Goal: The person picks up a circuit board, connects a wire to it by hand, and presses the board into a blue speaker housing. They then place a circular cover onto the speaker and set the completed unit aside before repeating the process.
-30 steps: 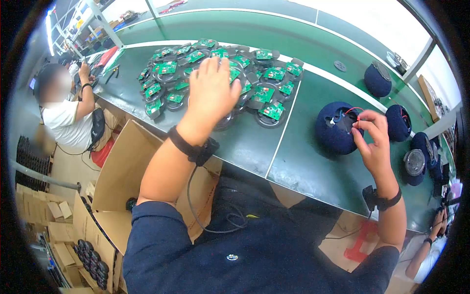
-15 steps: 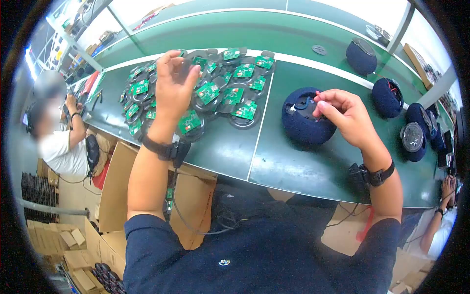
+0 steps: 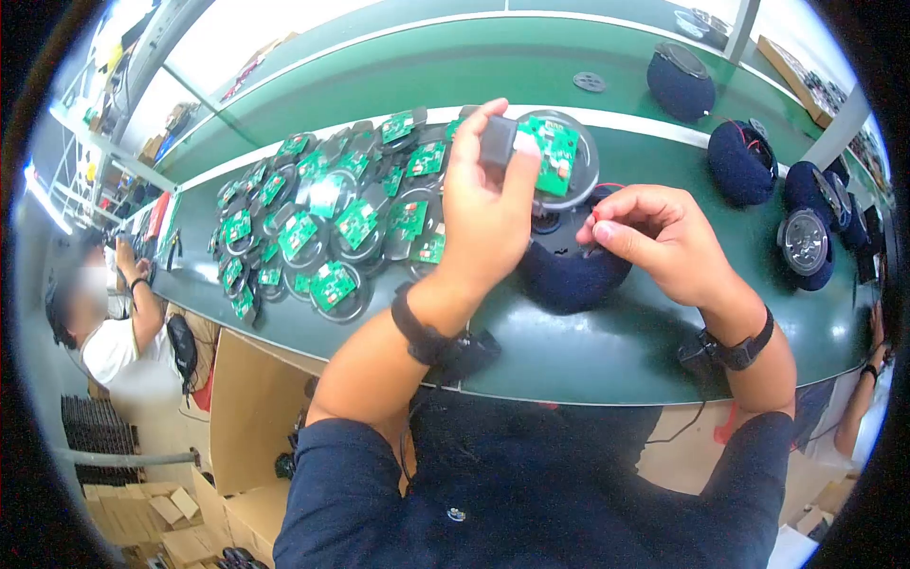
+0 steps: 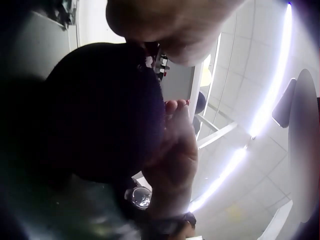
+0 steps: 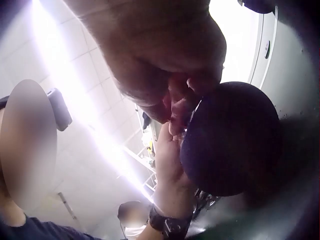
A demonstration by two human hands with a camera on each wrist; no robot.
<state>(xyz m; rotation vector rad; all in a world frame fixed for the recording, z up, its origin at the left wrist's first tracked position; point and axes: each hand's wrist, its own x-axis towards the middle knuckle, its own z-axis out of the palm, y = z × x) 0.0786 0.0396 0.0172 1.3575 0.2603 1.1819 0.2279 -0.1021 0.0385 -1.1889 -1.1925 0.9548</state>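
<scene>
Boards (image 3: 357, 223) cluster on the glossy table (image 3: 569, 351), cartons (image 3: 251, 408) below.

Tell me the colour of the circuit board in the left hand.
The circuit board is green; the head view shows it best.

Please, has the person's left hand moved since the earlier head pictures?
Yes. Judged against the spread of green circuit boards on black round bases, the left hand has moved right, toward the dark-blue round fabric shell.

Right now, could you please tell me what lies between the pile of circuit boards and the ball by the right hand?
In the head view, the left hand, holding a green circuit board, crosses that gap.
</scene>
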